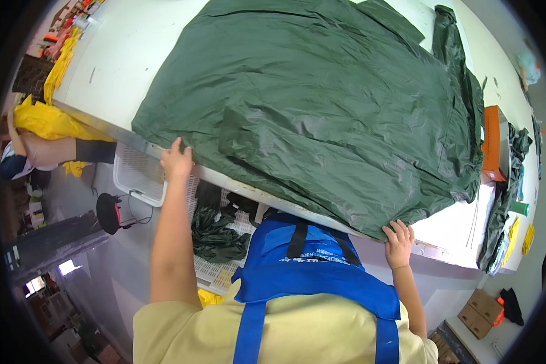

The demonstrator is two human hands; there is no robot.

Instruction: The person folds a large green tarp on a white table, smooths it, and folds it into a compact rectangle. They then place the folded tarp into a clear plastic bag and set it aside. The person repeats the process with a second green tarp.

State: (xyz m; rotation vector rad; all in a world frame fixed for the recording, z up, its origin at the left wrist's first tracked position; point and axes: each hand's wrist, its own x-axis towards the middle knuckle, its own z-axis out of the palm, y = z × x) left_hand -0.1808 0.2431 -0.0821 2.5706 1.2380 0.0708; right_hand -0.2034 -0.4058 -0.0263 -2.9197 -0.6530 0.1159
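Observation:
A large dark green garment (321, 103) of thin, shiny fabric lies spread and wrinkled over the white table. What looks like a sleeve (446, 39) stretches away at its far right. At the near left end of its hem, my left hand (177, 162) has its fingers bent onto the fabric, index finger and thumb forward. My right hand (399, 244) grips the near hem farther right, at the table's front edge, with the fingers curled over it. The undersides of both hands are hidden.
White table (112, 60) has a bent-looking front edge close to me. Below it are a white plastic basket (141, 176) and dark green fabric (215, 233) in another basket. An orange box (492, 139) stands right of the garment. Another person (48, 151) with yellow fabric is at far left.

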